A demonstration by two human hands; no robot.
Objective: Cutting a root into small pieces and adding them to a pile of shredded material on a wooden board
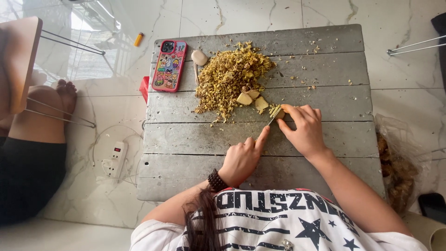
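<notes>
My left hand [242, 158] grips a knife [272, 119] at frame centre, forefinger along its spine; my right hand [303, 128] pinches a ginger piece [277, 112] beside the shredded pile [231, 76].

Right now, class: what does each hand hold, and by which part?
Left hand grips a knife by its handle; right hand pins a ginger piece by its end.

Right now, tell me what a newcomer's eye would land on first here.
First, the yellow pile of shredded bits heaped at the middle of the grey board. Next, the red phone lying left of it. Then the left hand holding a knife against a piece pinned by the right hand.
</notes>
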